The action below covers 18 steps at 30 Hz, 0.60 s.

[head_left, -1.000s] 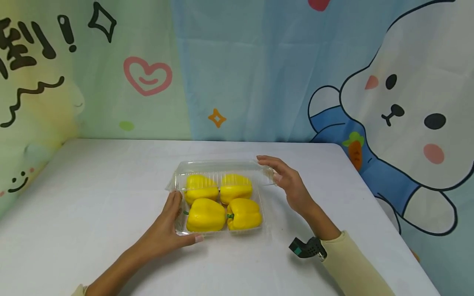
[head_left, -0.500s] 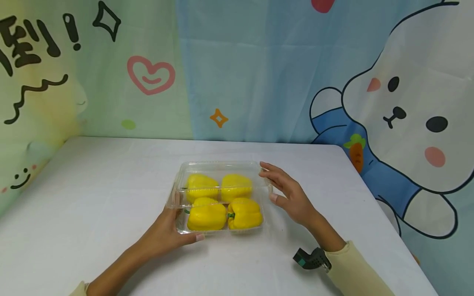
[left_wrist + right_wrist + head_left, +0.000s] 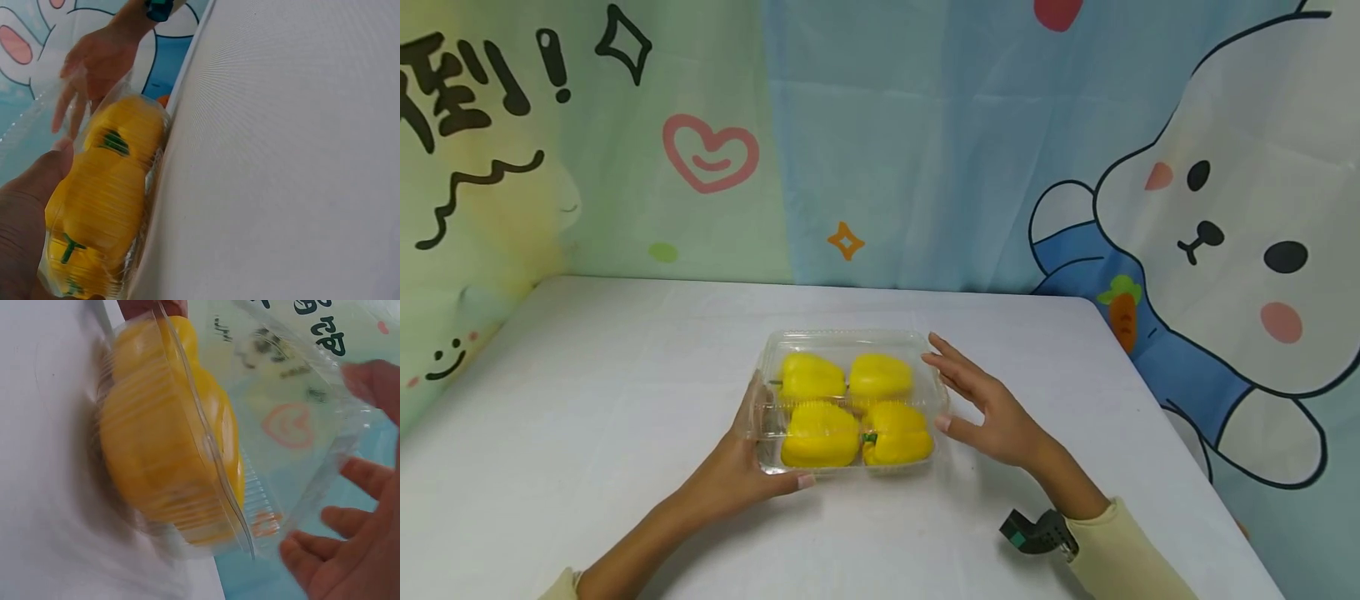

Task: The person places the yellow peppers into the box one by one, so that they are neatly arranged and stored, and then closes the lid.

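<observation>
A clear plastic clamshell box (image 3: pixel 842 468) stands on the table, holding several yellow bell peppers (image 3: pixel 820 433), with green stems showing on some. Its hinged lid (image 3: pixel 850 340) is partly lowered, its near edge tilted over the peppers. My left hand (image 3: pixel 733 462) grips the box's left front corner, thumb along the front and fingers along the left side. At the lid's right edge is my right hand (image 3: pixel 992 417), fingers extended and spread. In the right wrist view, its fingertips (image 3: pixel 297 550) are right at the lid's rim, with the thumb apart from them.
A white-covered table (image 3: pixel 587 400) extends around the box on all sides. Behind it hangs a cartoon-printed cloth backdrop (image 3: pixel 910 167). A small black device (image 3: pixel 1037 533) sits at the right wrist, beside the sleeve cuff.
The lid has swung down toward the front, its near edge now lower over the front peppers. My right hand has moved down and nearer with it. The left hand stays at the corner.
</observation>
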{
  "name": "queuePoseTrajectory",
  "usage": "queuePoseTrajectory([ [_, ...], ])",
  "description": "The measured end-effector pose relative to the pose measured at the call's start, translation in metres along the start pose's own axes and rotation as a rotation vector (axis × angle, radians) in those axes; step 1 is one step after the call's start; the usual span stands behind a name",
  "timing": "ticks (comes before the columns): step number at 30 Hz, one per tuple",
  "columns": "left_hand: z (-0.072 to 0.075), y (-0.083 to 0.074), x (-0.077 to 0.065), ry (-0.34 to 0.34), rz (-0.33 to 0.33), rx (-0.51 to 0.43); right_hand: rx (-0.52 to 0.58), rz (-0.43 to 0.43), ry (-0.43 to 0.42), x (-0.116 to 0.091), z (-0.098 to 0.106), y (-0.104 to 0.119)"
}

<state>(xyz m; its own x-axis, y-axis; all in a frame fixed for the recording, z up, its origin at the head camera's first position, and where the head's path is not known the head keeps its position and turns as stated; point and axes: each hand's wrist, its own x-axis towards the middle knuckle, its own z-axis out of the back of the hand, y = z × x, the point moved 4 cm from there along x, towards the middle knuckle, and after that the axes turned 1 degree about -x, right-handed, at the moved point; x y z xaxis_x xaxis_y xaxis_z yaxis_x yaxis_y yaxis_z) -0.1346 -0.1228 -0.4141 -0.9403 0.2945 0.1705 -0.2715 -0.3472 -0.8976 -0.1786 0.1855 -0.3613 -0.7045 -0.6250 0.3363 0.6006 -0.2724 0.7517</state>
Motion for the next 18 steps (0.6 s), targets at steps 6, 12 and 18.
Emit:
queuePoseTrajectory([
  [6,0.0001,0.0019,-0.0018,0.022,0.064,0.017,-0.069,-0.044,0.094,-0.002,-0.001,-0.0047],
  [12,0.0022,0.0033,-0.0027,0.039,0.075,-0.012,-0.127,-0.054,0.13,-0.001,-0.0034,-0.009],
  [18,0.0066,0.0042,-0.0012,0.017,0.098,0.007,-0.187,-0.092,0.133,-0.0013,-0.0048,-0.0083],
])
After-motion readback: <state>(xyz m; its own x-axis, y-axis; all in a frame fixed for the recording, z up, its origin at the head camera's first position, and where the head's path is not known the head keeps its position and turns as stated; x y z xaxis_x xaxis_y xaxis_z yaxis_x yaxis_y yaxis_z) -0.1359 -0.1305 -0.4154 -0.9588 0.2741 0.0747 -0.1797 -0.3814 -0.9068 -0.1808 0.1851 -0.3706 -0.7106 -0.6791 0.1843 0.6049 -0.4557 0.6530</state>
